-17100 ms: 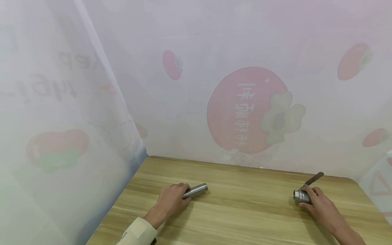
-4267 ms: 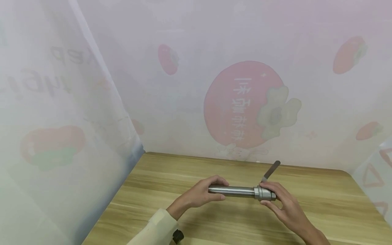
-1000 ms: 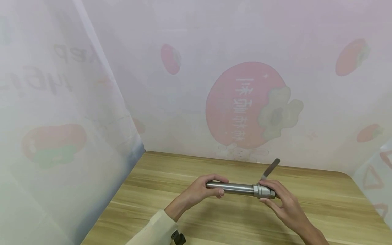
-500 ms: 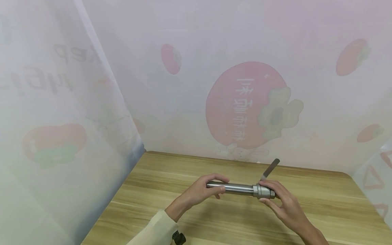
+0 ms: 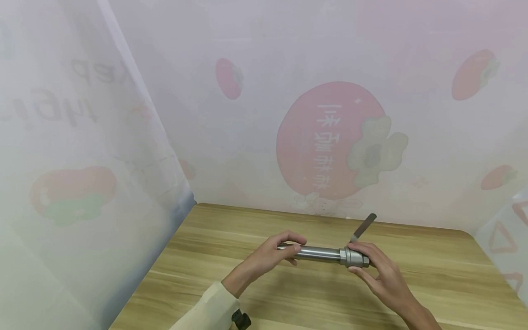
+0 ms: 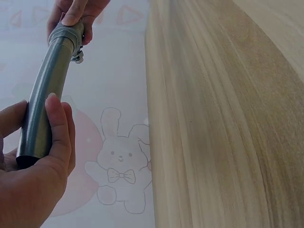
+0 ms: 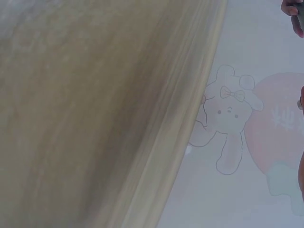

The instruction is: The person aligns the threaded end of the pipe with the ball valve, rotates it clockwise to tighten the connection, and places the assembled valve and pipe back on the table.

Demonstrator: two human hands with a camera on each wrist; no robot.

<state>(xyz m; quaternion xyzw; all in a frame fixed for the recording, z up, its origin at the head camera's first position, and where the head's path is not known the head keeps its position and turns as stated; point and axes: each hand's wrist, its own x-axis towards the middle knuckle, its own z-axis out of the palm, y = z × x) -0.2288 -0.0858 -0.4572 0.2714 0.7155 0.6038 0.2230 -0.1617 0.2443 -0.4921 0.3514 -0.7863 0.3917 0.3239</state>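
A straight steel pipe [image 5: 319, 254] runs level above the table, its right end in the mouth of a ball valve [image 5: 352, 258]. My left hand [image 5: 270, 254] holds the pipe's free end, thumb across the near side and fingers around the far side. In the left wrist view the pipe [image 6: 45, 95] lies between thumb and fingers, its dark hollow end close to the palm. My right hand [image 5: 385, 275] grips the valve body between thumb and fingers. The valve's dark lever [image 5: 364, 228] slants up and away. The right wrist view catches only slivers of hands at its right edge.
A wood-grain table [image 5: 231, 224] lies under both hands. Behind it hangs a pale curtain [image 5: 247, 137] printed with fruit and bunnies, and another curtain [image 5: 74, 256] borders the left side. A black device [image 5: 241, 319] is strapped at the left wrist.
Earlier the pipe and valve were apart, one in each hand; now they are joined end to end. Within the last second my left thumb has slid up across the pipe; the right hand stays put.
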